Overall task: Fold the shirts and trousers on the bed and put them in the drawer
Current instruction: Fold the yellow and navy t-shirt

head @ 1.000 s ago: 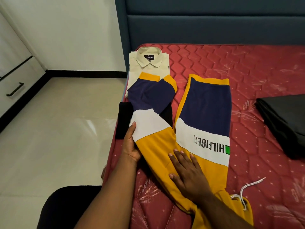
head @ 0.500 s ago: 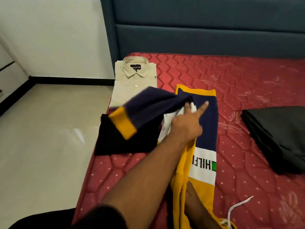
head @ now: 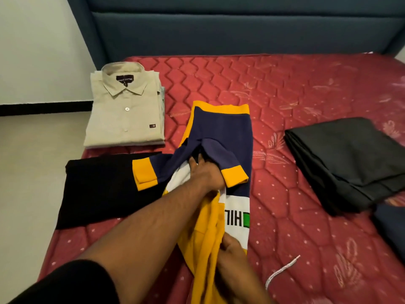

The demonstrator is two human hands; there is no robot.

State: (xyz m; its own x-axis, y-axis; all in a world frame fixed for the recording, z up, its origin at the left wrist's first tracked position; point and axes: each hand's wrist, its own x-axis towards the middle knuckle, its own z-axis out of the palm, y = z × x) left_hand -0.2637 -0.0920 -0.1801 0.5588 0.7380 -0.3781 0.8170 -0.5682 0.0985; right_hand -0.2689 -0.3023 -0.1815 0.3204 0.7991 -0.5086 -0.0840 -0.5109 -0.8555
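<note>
Yellow, navy and white trousers (head: 228, 128) lie lengthwise on the red mattress (head: 306, 216). One leg is folded over the other, and its yellow cuff (head: 235, 177) lies on top. My left hand (head: 205, 175) reaches across and grips the bunched leg fabric at mid-length, its fingertips buried in the cloth. Lower down near the waist, my right hand (head: 231, 256) holds the yellow fabric. A folded beige shirt (head: 125, 110) lies at the mattress's far left corner.
A folded black garment (head: 98, 189) lies at the left edge of the bed, partly under the trousers. A folded dark garment (head: 346, 163) lies on the right, with a navy item (head: 392, 227) beside it. A white drawstring (head: 282, 270) trails on the mattress. The blue headboard (head: 219, 34) stands behind.
My left hand lifted the left trouser leg and carried it right, onto the other leg. My right hand slid down from pressing the thigh to holding the waist area.
</note>
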